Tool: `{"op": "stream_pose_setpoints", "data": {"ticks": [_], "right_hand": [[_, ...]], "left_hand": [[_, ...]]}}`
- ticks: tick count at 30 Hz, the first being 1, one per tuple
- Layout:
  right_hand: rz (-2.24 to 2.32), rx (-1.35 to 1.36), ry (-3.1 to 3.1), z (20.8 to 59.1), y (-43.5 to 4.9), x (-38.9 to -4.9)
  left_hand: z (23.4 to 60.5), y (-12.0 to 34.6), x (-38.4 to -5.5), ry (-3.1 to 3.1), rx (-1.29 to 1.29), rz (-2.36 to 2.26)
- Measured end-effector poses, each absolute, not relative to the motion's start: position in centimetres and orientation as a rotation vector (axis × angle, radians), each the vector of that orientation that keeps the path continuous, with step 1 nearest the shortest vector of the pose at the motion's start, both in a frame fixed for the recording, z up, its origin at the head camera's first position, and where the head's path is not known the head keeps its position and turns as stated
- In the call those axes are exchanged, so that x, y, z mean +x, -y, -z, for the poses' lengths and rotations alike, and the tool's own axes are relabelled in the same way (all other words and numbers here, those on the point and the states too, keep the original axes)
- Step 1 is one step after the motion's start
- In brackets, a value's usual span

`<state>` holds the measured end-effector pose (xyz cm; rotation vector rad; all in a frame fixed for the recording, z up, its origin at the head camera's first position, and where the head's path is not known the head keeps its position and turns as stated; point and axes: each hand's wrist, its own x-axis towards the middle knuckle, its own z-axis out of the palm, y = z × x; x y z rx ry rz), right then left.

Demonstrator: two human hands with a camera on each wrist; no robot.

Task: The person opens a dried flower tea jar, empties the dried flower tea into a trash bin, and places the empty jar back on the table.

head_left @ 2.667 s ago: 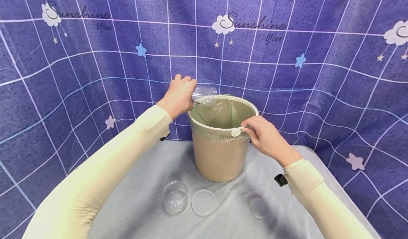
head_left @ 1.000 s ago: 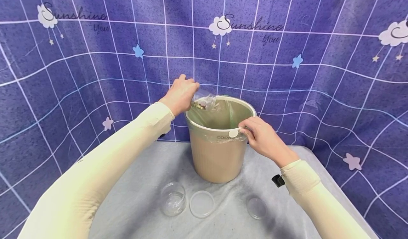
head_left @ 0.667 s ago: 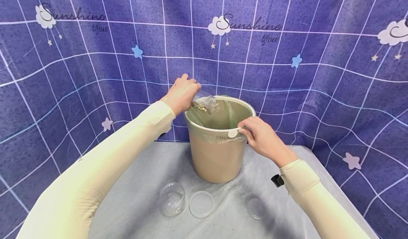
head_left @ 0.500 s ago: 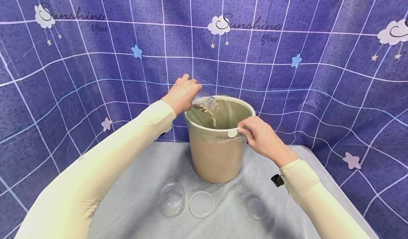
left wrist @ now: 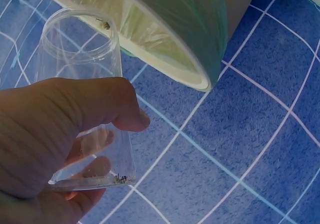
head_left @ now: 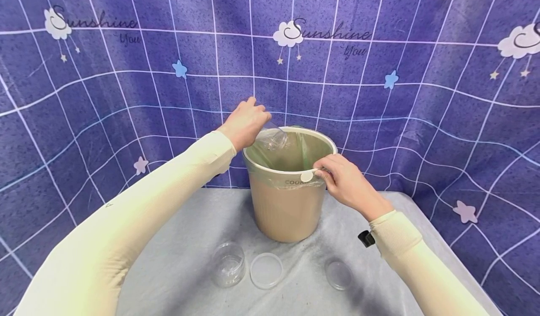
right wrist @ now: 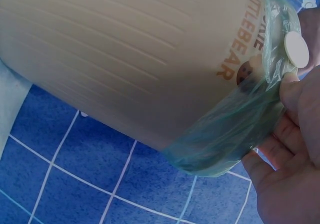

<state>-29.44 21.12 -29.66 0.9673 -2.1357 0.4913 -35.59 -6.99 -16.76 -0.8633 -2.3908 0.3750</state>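
Note:
My left hand grips a clear plastic jar, tilted mouth-down over the left side of a beige trash can. In the left wrist view a few dark crumbs cling at the jar's base, and one small bit sits near its mouth. A thin green bag lines the can and folds over its rim. At the can's front right, my right hand pinches the rim beside a round white tab. The can's bottom inside is hidden.
On the grey cloth-covered table, an open clear jar stands in front of the can. A translucent lid lies next to it, with another lid farther right. A blue patterned curtain hangs close behind the can.
My left hand has tipped the jar further and moved slightly right. The small mixed grains in it have poured into the can, leaving crumbs. My right hand keeps its hold on the rim.

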Motion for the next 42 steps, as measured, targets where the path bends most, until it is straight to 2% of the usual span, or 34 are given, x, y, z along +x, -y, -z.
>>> {"op": "stream_pose_setpoints", "data": {"ticks": [22, 34, 42], "right_hand": [[-0.497, 0.985, 2.132, 29.5, -20.8, -29.6], [-0.494, 0.978, 2.141, 29.5, -20.9, -29.4], [-0.5, 0.957, 2.156, 29.7, -21.2, -29.4]], "left_hand": [[16.7, 6.4, -35.9, 2.293, -0.886, -0.715], [16.7, 5.0, -36.4, 2.191, -1.015, -0.992], [16.9, 4.1, -36.5, 2.147, -1.084, -1.02]]}}
